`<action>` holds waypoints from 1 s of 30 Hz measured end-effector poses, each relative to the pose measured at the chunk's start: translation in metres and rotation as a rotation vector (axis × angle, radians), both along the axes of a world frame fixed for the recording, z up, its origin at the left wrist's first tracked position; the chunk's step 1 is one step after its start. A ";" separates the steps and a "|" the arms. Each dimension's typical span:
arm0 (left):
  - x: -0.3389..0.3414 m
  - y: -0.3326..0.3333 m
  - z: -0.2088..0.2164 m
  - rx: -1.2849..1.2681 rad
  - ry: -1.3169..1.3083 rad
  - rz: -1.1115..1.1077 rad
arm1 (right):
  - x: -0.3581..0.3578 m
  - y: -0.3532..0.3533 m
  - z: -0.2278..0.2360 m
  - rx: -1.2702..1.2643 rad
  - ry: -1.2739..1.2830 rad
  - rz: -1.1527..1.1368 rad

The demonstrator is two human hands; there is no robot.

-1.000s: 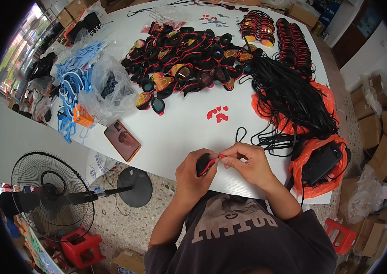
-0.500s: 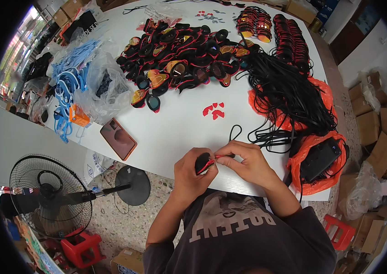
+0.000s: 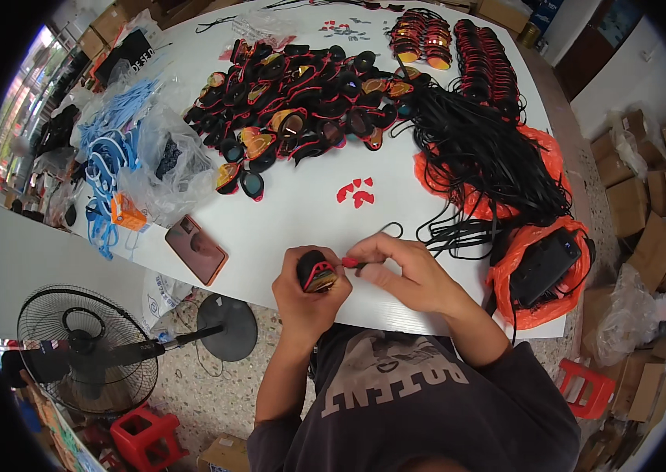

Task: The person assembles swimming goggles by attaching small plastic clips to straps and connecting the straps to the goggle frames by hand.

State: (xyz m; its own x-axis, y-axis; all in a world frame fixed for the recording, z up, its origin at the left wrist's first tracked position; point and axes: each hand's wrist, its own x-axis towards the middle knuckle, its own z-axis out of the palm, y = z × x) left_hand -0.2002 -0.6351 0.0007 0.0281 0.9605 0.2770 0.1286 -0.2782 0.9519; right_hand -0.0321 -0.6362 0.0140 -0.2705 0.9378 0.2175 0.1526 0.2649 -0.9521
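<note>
Wrapped in my left hand (image 3: 295, 307) is a pair of black-and-red swimming goggles (image 3: 316, 272), folded together with the lens side partly showing. My right hand (image 3: 415, 275) pinches a thin black strap beside the goggles, where a small red piece (image 3: 351, 262) shows at the fingertips. Whether that red piece is joined to the goggles is too small to tell. Behind the right hand, a loop of black strap (image 3: 393, 226) curls on the table. Beyond both hands lies a small group of loose red pieces (image 3: 356, 193).
A heap of goggles (image 3: 286, 110) covers the table's far middle, with stacked goggles (image 3: 484, 67) at far right. Black straps (image 3: 482, 149) lie over an orange bag at right. A phone (image 3: 197, 250) and blue straps (image 3: 113, 161) are at left. A fan (image 3: 85, 346) stands left.
My left hand has shifted left and turned the goggles so the lens side shows more. The right hand has moved slightly left, its fingers still at the strap and red piece.
</note>
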 end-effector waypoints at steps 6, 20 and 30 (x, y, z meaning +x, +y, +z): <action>0.007 -0.002 -0.002 0.087 0.044 0.020 | 0.000 0.000 -0.003 0.115 -0.227 -0.024; -0.017 0.067 -0.044 -0.459 -0.299 -0.096 | 0.007 0.004 -0.012 -0.088 0.021 -0.176; -0.036 0.094 -0.075 0.323 0.955 0.269 | 0.015 0.014 -0.012 -0.166 0.164 -0.177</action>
